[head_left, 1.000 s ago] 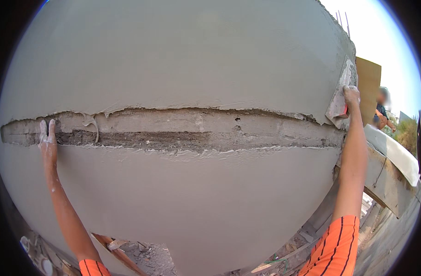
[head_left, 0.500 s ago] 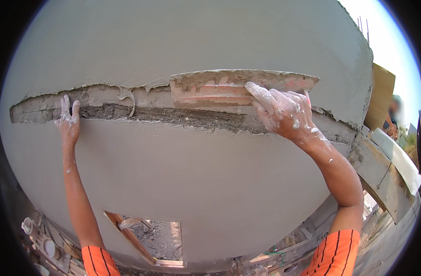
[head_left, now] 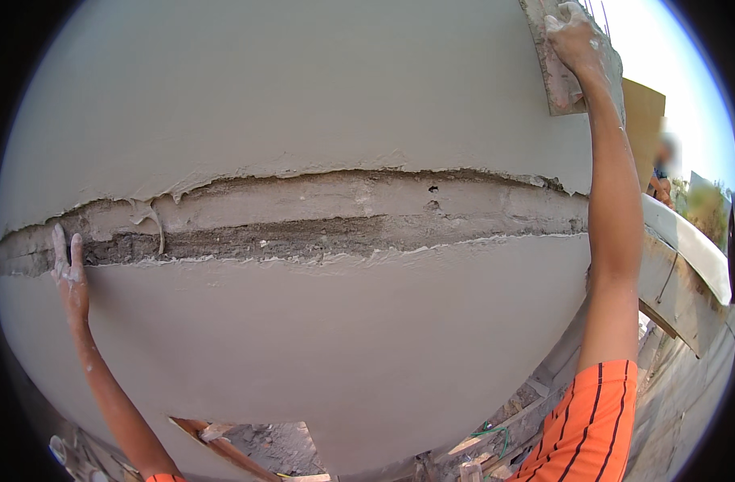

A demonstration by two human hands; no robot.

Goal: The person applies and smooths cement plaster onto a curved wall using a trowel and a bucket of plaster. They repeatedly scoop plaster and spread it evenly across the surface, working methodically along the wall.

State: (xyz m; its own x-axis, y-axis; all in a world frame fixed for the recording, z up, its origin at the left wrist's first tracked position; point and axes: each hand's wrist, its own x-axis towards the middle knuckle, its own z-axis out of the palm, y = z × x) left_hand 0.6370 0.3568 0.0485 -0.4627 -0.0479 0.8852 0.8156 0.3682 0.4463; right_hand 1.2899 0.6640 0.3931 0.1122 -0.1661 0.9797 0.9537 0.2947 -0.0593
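Note:
A grey plastered wall (head_left: 335,96) fills most of the view, crossed by a long, rough, recessed band (head_left: 303,209) with ragged plaster edges and a small dark hole near its right part. My left hand (head_left: 70,269) has its whitened fingers stretched out against the band's left end. At the upper right, my right hand (head_left: 575,38) grips a flat, plaster-smeared float (head_left: 556,84), turned lengthways up and down along the wall's right edge. Both forearms reach up from the lower edge, in orange striped sleeves.
At the far right are a tan board (head_left: 643,136), a person (head_left: 659,185) partly blurred, and a white slab (head_left: 693,257) over rough concrete. Rebar rises above the wall's corner. Below, a wood-edged opening (head_left: 207,438) shows rubble, with debris and buckets at lower left.
Half a second ago the float lay horizontal over the band's middle; my right hand has since carried it up and right to the wall's upper edge. My left hand appears lower and farther left.

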